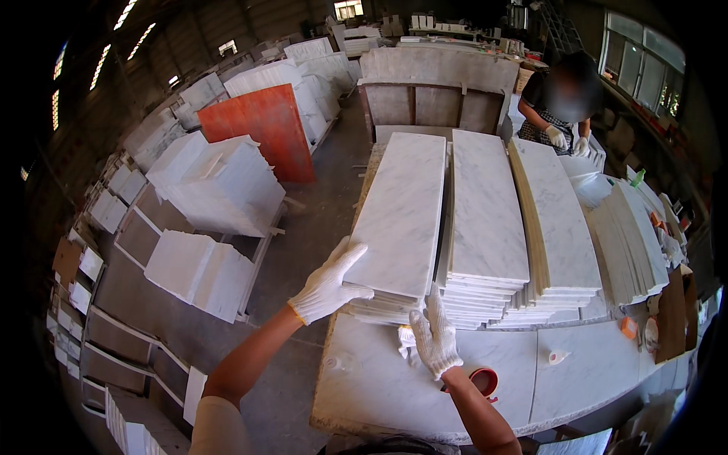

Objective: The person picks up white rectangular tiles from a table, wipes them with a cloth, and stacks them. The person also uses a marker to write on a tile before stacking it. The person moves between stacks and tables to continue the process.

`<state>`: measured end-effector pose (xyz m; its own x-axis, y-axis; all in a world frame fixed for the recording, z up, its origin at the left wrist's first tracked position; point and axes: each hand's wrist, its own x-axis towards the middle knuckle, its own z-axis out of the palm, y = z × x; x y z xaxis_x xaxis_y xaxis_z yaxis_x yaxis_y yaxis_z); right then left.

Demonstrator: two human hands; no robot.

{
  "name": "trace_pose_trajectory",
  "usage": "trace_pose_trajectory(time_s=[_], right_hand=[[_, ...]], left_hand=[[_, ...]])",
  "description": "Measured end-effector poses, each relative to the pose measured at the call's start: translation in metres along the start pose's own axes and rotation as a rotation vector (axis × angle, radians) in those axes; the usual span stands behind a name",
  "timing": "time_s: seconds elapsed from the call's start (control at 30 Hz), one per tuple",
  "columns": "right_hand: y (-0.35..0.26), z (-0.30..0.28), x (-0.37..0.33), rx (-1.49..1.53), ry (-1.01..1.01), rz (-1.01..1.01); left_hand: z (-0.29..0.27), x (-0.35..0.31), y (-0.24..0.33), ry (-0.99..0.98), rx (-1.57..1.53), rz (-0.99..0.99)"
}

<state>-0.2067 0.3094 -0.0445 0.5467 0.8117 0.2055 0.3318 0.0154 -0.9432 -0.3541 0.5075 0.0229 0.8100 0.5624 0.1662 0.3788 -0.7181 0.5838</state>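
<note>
While the left hand (327,287) is touching a pale slab (398,212), right hand (436,339) alongside, both open, stacks (489,216) are lying ahead; what's left is unclear.

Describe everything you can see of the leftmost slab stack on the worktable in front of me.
The slab stack is of long, rectangular, white slabs with faint grey veining, like marble. They lie flat on the pale worktable, lengthwise away from you; the lower slabs' near ends jut out unevenly. Your gloved left hand is at its near left corner, your gloved right hand by the near right one; whether that one touches is unclear. A narrow dark gap separates it from the next stack.
</note>
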Motion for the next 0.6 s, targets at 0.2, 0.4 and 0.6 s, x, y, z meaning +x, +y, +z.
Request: trace_pose_trajectory(time_s=[0.2, 0.4, 0.6], right_hand=[[-0.014, -0.003, 0.001, 0.068, -0.024, 0.017], [-0.004, 0.008, -0.001, -0.027, 0.033, -0.007], [-0.007, 0.017, 0.0, 0.057, 0.038, 0.02]], left_hand=[[0.006, -0.002, 0.001, 0.029, 0.056, 0.004], [-0.002, 0.001, 0.011, 0.009, 0.048, -0.052], [-0.005, -0.001, 0.002, 0.049, 0.096, -0.001]])
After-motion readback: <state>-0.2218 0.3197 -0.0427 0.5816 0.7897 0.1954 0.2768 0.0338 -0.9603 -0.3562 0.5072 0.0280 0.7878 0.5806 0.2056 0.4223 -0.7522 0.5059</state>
